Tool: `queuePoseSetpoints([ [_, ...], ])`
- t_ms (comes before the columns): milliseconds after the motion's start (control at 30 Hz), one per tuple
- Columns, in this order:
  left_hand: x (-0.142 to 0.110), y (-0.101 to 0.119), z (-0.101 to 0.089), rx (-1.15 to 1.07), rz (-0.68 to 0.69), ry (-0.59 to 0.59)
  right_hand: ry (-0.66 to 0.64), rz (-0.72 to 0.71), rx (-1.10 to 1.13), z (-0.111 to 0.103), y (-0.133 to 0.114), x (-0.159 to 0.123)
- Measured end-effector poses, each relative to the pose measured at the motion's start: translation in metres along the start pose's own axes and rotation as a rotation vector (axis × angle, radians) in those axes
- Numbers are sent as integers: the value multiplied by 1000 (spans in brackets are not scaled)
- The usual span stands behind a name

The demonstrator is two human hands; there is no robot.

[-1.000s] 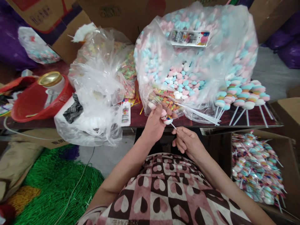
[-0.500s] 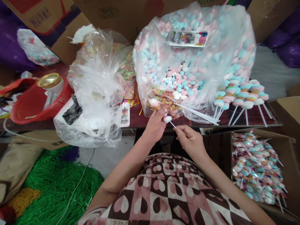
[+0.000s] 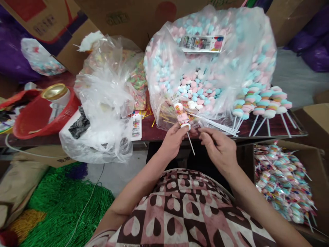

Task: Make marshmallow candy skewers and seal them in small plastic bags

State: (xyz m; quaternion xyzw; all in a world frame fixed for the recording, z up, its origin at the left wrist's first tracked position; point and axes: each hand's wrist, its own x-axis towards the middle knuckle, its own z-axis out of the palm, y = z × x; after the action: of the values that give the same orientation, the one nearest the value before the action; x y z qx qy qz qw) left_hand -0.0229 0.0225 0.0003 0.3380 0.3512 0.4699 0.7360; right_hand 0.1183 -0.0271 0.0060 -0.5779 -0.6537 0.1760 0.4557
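Observation:
My left hand (image 3: 172, 141) grips the lower end of a marshmallow lollipop (image 3: 183, 117), which appears to be in a printed clear wrapper. Its white stick (image 3: 191, 144) points down toward me. Just right of the stick, my right hand (image 3: 218, 147) has thumb and fingers pinched together, apart from the stick; whatever is between them is too small to make out. Beyond my hands, a big clear bag (image 3: 257, 44) of pink, blue and white marshmallows lies open. Loose white sticks (image 3: 216, 124) rest at its front edge.
Finished-looking marshmallow skewers (image 3: 266, 103) lie at the table's right end. Below them a cardboard box (image 3: 315, 171) holds many wrapped lollipops. To the left are crumpled plastic bags (image 3: 102, 92), a printed card (image 3: 136, 125), yellow ties (image 3: 147, 111) and a red basket (image 3: 31, 120).
The lollipop has come up into fuller view above my left hand. My right hand has let go of the stick and moved slightly right, its fingers now pinched.

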Motion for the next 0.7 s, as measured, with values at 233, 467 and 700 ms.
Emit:
queuePoseSetpoints([
  [233, -4, -5, 6, 68, -1, -38, 4, -10, 31, 3, 1, 19],
  [467, -7, -4, 0, 355, 47, -47, -12, 145, 149, 3, 3, 15],
  [700, -12, 1, 0, 653, 185, -21, 47, 348, 427, 14, 6, 22],
])
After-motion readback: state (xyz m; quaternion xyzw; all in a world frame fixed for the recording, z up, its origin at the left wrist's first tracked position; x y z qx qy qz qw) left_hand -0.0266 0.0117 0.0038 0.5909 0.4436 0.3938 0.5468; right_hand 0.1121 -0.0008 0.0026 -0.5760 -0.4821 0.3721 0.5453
